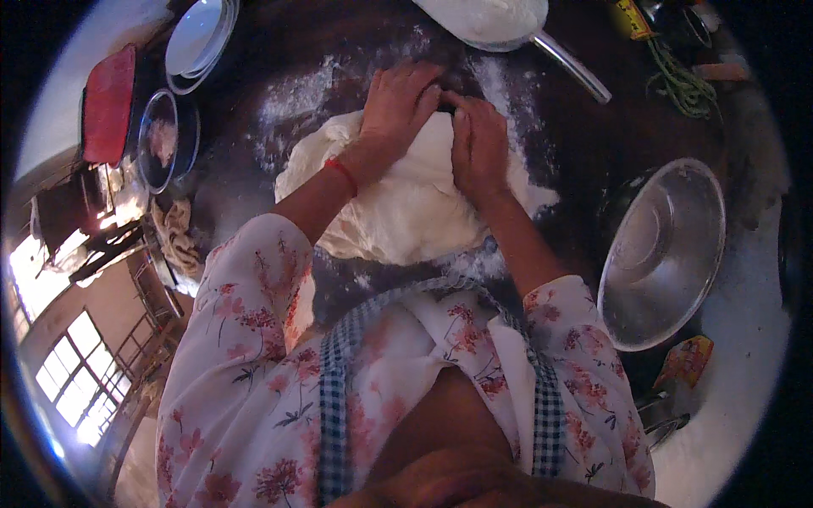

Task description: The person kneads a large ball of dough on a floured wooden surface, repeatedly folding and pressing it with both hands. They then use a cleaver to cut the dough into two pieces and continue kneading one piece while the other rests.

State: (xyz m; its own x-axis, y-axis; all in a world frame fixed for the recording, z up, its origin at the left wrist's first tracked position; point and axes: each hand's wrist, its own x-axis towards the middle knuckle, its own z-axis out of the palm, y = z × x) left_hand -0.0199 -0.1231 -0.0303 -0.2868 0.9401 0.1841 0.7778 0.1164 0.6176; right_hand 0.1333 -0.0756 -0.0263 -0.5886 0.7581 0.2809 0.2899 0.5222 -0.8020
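A large lump of pale dough [406, 216] lies in front of me on a dark, flour-dusted tabletop [235, 216]. My left hand [400, 105] rests across its far edge, fingers bent over towards the far side. Close beside it, my right hand [479, 143] grips the dough's far right part with curled fingers. The fingertips of both hands nearly meet, and some are hidden behind the dough. A red cord bracelet [341, 176] circles my left wrist. Loose white flour [298, 92] is scattered around the dough.
Beyond the dough sits a scoop [492, 22] of flour with a metal handle [571, 66]. To the right are a tilted metal basin [667, 254] and a bundle of green cord [686, 82]. Glass bowls [159, 140], white dishes [197, 38], a red tray [109, 108] and a cloth [174, 235] are left.
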